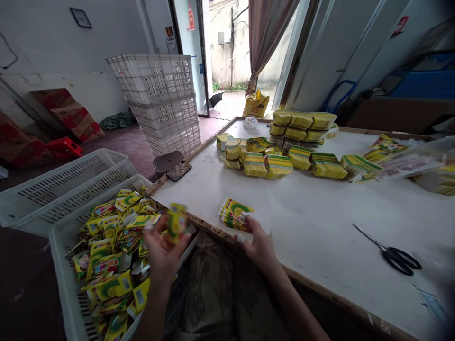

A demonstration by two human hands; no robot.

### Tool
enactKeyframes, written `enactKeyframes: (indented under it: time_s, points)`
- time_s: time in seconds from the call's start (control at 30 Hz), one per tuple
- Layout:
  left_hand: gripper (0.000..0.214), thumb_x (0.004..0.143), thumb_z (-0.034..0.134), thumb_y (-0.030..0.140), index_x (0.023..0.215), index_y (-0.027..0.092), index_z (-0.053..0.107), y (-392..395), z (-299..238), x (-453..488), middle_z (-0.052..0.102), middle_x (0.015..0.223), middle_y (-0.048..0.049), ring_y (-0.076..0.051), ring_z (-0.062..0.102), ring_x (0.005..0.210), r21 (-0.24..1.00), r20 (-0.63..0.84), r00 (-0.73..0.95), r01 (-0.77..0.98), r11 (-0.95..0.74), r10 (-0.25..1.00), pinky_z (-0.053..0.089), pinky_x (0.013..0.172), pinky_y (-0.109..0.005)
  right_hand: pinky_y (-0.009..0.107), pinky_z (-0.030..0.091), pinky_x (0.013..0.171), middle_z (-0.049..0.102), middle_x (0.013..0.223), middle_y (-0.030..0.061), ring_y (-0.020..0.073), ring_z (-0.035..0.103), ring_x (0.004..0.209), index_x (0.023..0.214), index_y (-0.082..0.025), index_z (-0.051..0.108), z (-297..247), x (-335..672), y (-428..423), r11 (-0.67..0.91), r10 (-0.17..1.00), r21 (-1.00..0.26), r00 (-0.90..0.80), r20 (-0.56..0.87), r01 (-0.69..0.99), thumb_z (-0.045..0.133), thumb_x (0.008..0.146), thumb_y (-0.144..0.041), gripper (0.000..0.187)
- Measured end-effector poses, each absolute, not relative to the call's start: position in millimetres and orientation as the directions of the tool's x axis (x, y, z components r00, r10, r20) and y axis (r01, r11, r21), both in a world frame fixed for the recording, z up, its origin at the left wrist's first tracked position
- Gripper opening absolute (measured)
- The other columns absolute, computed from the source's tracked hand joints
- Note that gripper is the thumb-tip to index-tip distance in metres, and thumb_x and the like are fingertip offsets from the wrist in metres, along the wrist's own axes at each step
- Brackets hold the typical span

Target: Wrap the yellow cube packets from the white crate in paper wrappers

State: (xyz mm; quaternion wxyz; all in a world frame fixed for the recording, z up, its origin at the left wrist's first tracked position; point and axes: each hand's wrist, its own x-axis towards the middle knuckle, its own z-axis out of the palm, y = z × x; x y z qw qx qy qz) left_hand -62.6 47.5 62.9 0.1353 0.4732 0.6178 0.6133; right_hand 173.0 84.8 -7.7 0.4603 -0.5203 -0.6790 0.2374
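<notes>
Blurred yellow-and-green sachet (177, 222), upright, pinched at the fingertips of the left hand (161, 253), above the near right edge of a white slatted crate (59, 246). Heaped inside that crate: loose sachets (110, 246) of the same print, lying every way. Just to the right, at the edge of the white table (313, 222), a fanned stack of sachets (234, 214) clamped in the right hand (258, 244), jutting away from the fingers. Further back on the table, bundled piles (277, 163) of sachets, some stacked two high. Black scissors (391, 253) flat on the table, well apart to the right. Second crate (42, 189) behind the first.
</notes>
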Motion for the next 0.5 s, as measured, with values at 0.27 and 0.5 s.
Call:
enactKeyframes:
  time_s: [0.27,0.5]
  points:
    - [0.073,0.072,0.074,0.037,0.131,0.025,0.032,53,54,-69,0.036,0.147,-0.0148,-0.028,0.035,0.138,0.877,0.462,-0.540,0.395,-0.273,0.703,0.034,0.111,-0.052,0.051,0.046,0.091,0.063,0.101,0.0177,0.0317,0.057,0.097,0.112,-0.009,0.059,-18,184,124,0.188,0.934,-0.686,0.087,0.346,0.703,0.043,0.071,0.000,0.045]
    - [0.074,0.076,0.071,0.050,0.136,0.024,0.037,26,4,-16,0.046,0.142,-0.0166,-0.030,0.043,0.132,0.984,0.174,-0.219,-0.008,-0.180,0.960,0.043,0.102,-0.043,0.037,0.052,0.072,0.058,0.087,0.0055,0.0223,0.061,0.077,0.117,-0.017,0.042,-11,175,106,0.229,0.932,-0.821,0.125,0.340,0.523,0.047,0.076,-0.014,0.041]
